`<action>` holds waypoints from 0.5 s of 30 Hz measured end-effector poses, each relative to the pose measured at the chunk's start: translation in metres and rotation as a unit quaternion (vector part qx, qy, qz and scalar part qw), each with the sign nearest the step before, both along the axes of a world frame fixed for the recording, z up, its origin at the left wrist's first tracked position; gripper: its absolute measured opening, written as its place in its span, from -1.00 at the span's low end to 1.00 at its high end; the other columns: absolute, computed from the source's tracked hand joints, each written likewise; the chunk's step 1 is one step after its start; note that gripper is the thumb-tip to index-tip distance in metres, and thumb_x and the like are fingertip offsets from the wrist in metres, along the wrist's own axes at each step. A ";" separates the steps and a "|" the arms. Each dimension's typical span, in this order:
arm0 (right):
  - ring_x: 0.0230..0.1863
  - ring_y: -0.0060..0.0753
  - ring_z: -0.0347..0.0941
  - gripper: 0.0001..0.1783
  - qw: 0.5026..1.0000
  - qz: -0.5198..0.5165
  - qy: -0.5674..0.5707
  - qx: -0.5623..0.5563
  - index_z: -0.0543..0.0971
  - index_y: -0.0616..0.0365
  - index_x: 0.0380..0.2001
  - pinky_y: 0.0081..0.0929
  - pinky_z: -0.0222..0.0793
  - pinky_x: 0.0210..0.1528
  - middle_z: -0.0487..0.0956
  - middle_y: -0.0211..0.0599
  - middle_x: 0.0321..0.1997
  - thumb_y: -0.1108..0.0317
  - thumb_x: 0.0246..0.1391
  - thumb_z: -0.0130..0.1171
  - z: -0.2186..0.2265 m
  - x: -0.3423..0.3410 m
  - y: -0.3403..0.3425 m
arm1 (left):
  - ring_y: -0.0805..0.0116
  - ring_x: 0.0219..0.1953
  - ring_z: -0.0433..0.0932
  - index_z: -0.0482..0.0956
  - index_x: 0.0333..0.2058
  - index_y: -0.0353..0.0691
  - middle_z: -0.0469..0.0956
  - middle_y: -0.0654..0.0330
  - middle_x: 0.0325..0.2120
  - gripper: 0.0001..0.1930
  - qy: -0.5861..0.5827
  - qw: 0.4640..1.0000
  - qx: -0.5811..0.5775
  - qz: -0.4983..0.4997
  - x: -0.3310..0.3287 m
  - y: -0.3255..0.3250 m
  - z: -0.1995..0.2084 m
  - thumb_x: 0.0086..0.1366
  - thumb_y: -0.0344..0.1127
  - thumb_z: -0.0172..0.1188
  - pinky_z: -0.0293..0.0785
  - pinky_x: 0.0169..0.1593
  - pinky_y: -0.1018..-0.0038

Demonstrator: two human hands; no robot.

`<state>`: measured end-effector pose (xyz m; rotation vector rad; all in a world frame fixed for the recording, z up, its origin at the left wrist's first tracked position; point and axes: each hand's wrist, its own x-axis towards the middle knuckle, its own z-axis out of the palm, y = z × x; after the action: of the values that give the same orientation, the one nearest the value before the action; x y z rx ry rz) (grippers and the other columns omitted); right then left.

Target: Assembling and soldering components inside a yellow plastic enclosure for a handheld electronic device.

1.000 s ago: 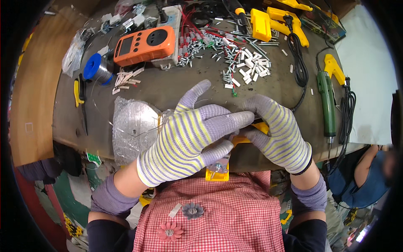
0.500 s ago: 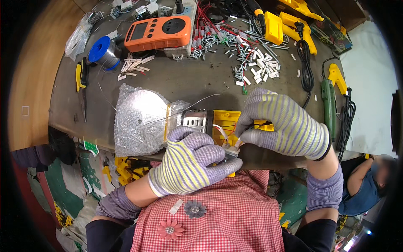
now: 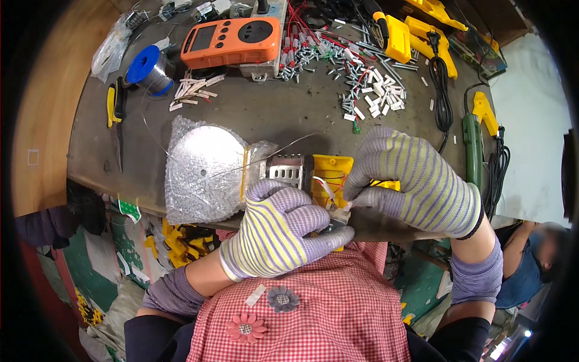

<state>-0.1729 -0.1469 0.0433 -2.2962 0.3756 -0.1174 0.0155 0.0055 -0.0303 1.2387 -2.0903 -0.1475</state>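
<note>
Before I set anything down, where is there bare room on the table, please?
The broadest bare patch lies between pale sticks and screws; another separates the wrapped piece from the tip of the yellow-handled tool. White blocks and an orange meter crowd the far side.

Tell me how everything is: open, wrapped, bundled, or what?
Left hand, gloved, curled
Right hand, gloved, curled
Yellow case, open, wires showing
Round shiny thing, wrapped in bubble wrap
Meter, lying face up
Yellow-handled tool, lying down
Blue spool, wire wound on
Screws, loose, scattered
Black cord, bundled
Green tool, lying down
</note>
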 end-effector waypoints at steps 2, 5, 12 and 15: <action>-0.19 -0.06 0.51 -0.85 1.000 0.000 -0.006 0.000 0.62 0.12 -0.34 -0.18 0.37 -0.03 0.59 -0.20 -0.32 0.31 0.02 0.25 -0.005 0.002 0.003 | 0.46 -0.37 0.43 0.71 -0.37 0.45 0.40 0.57 -0.52 -0.68 0.006 1.000 -0.009 0.003 -0.001 -0.002 -0.005 -0.23 -0.12 0.38 0.25 -0.17 0.26; -0.20 -0.05 0.51 -0.85 1.000 -0.013 -0.003 0.011 0.62 0.14 -0.34 -0.18 0.39 -0.05 0.59 -0.18 -0.34 0.33 0.02 0.25 -0.007 0.003 0.009 | 0.47 -0.42 0.35 0.72 -0.44 0.48 0.31 0.61 -0.58 -0.67 0.006 1.000 -0.018 0.010 -0.002 -0.002 -0.005 -0.34 -0.10 0.41 0.18 -0.16 0.24; -0.26 0.01 0.55 -0.84 0.998 -0.056 0.005 0.026 0.61 0.19 -0.32 -0.18 0.44 -0.16 0.61 -0.12 -0.39 0.36 0.02 0.23 -0.008 0.002 0.016 | 0.45 -0.41 0.34 0.71 -0.43 0.47 0.32 0.59 -0.54 -0.66 0.003 1.000 -0.016 0.004 -0.002 -0.002 -0.005 -0.32 -0.12 0.43 0.19 -0.15 0.22; -0.27 0.02 0.54 -0.84 0.998 -0.052 0.008 0.025 0.60 0.19 -0.33 -0.20 0.44 -0.16 0.61 -0.13 -0.40 0.36 0.02 0.23 -0.013 0.004 0.019 | 0.43 -0.40 0.35 0.72 -0.43 0.45 0.34 0.55 -0.50 -0.65 0.010 1.000 -0.022 0.018 -0.004 -0.001 -0.006 -0.34 -0.14 0.44 0.19 -0.16 0.22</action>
<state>-0.1691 -0.1278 0.0307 -2.2303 0.5018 -0.1413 0.0115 0.0046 -0.0366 1.2433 -2.0411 -0.0961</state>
